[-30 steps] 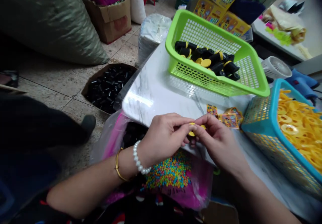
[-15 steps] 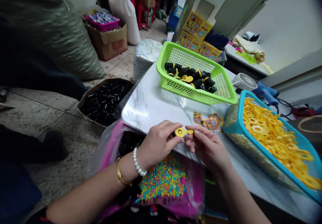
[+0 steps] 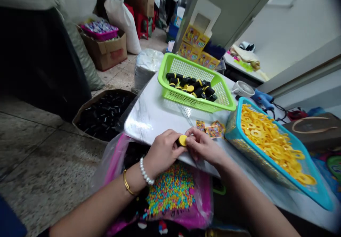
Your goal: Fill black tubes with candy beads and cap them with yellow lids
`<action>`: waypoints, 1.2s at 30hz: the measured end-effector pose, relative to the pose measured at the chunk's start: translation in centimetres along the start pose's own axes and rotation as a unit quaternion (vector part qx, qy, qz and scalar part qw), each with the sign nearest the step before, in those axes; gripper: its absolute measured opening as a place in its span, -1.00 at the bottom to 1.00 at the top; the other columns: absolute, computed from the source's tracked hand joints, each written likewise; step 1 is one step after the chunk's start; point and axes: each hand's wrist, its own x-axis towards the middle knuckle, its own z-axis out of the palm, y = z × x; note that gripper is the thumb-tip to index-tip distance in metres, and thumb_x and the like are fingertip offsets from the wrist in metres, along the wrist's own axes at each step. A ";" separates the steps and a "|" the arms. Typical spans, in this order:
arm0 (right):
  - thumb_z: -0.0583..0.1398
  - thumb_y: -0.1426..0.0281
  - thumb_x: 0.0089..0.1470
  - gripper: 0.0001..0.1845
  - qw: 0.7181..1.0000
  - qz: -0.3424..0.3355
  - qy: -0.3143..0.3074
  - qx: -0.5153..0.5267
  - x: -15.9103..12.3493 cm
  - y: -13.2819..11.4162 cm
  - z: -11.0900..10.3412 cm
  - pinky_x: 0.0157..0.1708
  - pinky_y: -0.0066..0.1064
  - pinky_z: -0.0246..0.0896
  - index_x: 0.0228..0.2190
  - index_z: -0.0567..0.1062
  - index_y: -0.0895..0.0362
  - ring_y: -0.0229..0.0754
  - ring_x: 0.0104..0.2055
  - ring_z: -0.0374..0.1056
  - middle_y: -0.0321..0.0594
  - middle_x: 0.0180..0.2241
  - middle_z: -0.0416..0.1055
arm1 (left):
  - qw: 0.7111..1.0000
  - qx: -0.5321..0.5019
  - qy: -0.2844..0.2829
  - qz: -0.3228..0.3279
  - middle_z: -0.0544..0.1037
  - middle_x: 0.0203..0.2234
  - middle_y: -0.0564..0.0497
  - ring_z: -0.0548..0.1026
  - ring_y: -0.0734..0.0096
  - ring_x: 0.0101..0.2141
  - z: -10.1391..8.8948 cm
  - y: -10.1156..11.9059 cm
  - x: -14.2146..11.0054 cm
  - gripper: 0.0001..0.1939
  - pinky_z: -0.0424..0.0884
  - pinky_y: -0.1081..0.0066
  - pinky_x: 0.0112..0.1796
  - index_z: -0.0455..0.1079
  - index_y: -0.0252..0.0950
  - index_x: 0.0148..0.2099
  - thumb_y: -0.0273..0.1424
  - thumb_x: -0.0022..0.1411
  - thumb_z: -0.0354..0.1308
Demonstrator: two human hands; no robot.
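Observation:
My left hand [image 3: 163,147], with a pearl bracelet and a gold bangle at its wrist, grips a small black bottle [image 3: 176,142] between thumb and fingers. On the bottle's end sits a round yellow cap [image 3: 182,140], facing up. The fingertips of my right hand [image 3: 204,146] are bent together against the cap's right edge. Both hands hover above the table's front edge, over a pink tub [image 3: 208,194] lined with clear plastic. Small multicoloured balls [image 3: 172,191] fill its near part, and dark pieces lie at its far left.
A green basket [image 3: 173,95] of black bottles with yellow caps stands on the white table [image 3: 144,120]. To the right is a blue basket [image 3: 231,127] of yellow caps. Printed packets [image 3: 213,131] lie between. A box of black bottles [image 3: 105,113] stands on the floor at left.
The yellow cap was stretched open between both hands, its ring and lid apart; now the lid is folded over onto the bottle. My right hand has moved left, closer to my left hand.

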 end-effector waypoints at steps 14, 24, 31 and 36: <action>0.17 0.31 0.05 -0.83 0.905 -0.148 0.185 -0.354 -0.6 -0.7 2.9 -0.48 -0.44 0.03 -0.33 0.34 0.14 -0.24 -0.48 0.26 -0.27 -0.51 0.39 | 0.996 0.081 0.029 0.036 0.50 -0.40 0.00 0.47 0.35 -0.35 -0.2 0.2 -0.1 -0.75 0.45 0.35 -0.31 0.43 -0.32 -0.27 -0.70 0.03 0.08; -0.13 0.08 0.19 -0.32 0.805 -0.255 0.400 -0.358 -0.5 -8.7 -7.6 -0.42 -0.38 0.05 -0.21 0.52 0.39 -0.21 -0.31 0.46 -0.16 -0.35 0.53 | 0.993 -0.011 0.052 0.101 0.50 -0.15 -0.09 0.47 0.59 -0.43 -0.3 -0.8 -1.4 -0.60 0.47 0.57 -0.46 0.29 -0.32 0.12 -0.45 0.22 0.13; 0.13 0.25 0.15 -0.71 0.797 -0.086 0.456 -0.386 -7.0 -3.8 -16.1 -0.50 -0.41 0.26 -0.35 0.58 0.17 -0.22 -0.55 0.43 -0.22 -0.55 0.50 | 0.980 0.041 0.055 0.186 0.56 -0.30 -0.06 0.52 0.44 -0.40 -1.2 -1.0 -1.1 -0.78 0.51 0.44 -0.37 0.44 -0.27 -0.06 -0.47 0.25 0.09; 0.14 0.28 0.11 -0.72 0.804 -0.025 0.419 -0.421 -8.1 -0.4 -21.1 -0.51 -0.41 0.24 -0.43 0.59 0.18 -0.19 -0.52 0.43 -0.15 -0.52 0.52 | 0.973 0.057 0.062 0.215 0.58 -0.26 -0.04 0.56 0.33 -0.26 -0.9 -1.3 -0.6 -0.78 0.54 0.35 -0.24 0.45 -0.22 -0.07 -0.49 0.25 0.09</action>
